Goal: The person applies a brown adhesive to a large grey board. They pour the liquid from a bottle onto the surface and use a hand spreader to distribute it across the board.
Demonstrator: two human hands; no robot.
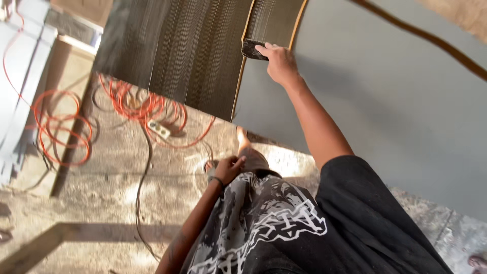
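- While a small dark flat rectangular scraper block (252, 49) is pressed against the large grey flat panel (385, 101), it is held by the right hand (280, 63), whose grip is closed over the block's right end, with the fingers curled on top of it.
- The block is seen near the upper edge of the view, just where the dark streaked coating (187, 56) meets the bare grey surface, beside a thin tan curved line (239, 86) that runs down the panel.
- As far as can be judged, the panel's left part is already covered with the dark, finely streaked layer, while the wide grey area to the right of the hand is yet to be covered; roughly a third appears done.
- The left hand (229, 167) is held low at the waist, its grip closed loosely around a small pale object (211, 171) that is too hidden to be identified; a dark band is worn at that wrist.
- No packages, labels or signs are to be made out anywhere in the view; the only printed matter is a white and grey graphic on the black short-sleeved shirt (284, 223), which is not read out.
- On the dusty concrete floor (101, 203) at the left, coils of orange extension cable (61, 127) are spread, and a pale oblong socket strip (159, 129) lies among them with a dark cord trailing from it.
- A brown curved band (426, 38) is seen crossing the panel's upper right part, well apart from the hand.
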